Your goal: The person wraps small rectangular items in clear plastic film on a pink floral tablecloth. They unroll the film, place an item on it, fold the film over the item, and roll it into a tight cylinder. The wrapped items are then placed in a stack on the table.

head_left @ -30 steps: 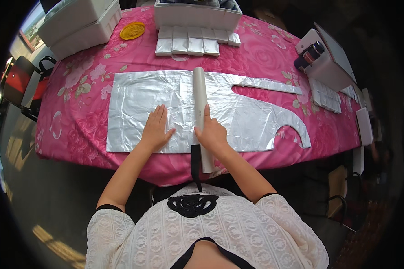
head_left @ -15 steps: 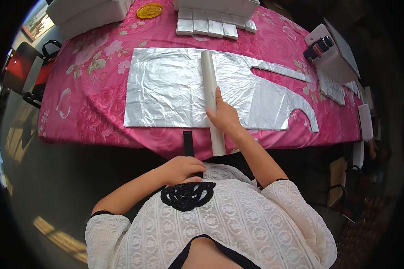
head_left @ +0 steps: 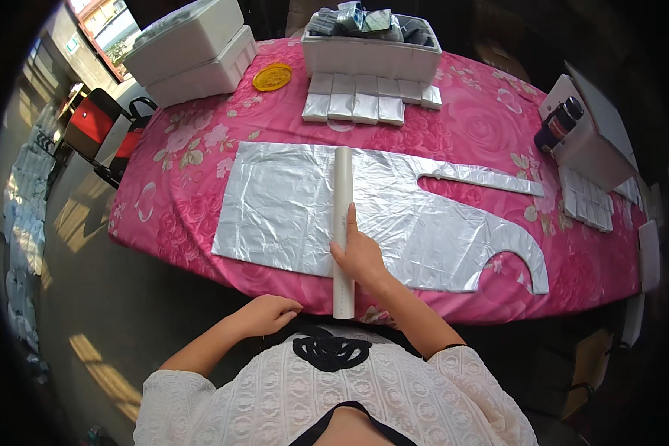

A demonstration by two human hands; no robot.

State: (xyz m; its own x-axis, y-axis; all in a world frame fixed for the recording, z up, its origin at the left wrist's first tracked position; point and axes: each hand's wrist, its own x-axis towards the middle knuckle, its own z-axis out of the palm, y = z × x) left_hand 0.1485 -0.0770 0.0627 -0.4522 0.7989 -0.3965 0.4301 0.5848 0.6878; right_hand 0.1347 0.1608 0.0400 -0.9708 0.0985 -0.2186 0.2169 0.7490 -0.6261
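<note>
A silvery plastic sheet (head_left: 282,204), cut like an apron with a thin strap and a curved notch at its right end, lies creased on the table. Across its middle rests a pale rigid tube (head_left: 343,175), its near end reaching past the table's front edge. My right hand (head_left: 360,253) grips this tube near its middle, the index finger stretched along it and the thumb on its left side. At the front edge of the tablecloth, left of the tube's near end, is my left hand (head_left: 264,315). Its fingers are curled, and whatever they might hold is hidden.
A pink floral tablecloth (head_left: 178,175) covers the table. Behind the sheet are small silver packets (head_left: 364,106), a white foam box (head_left: 372,58) of packets and a yellow plate (head_left: 272,76). Stacked foam boxes (head_left: 201,74) stand far left; a dark bottle (head_left: 557,123) is at right.
The view has tilted up, so the table sits lower in the picture. My left hand has moved from my waist to the table edge; the black strap beside it no longer shows.
</note>
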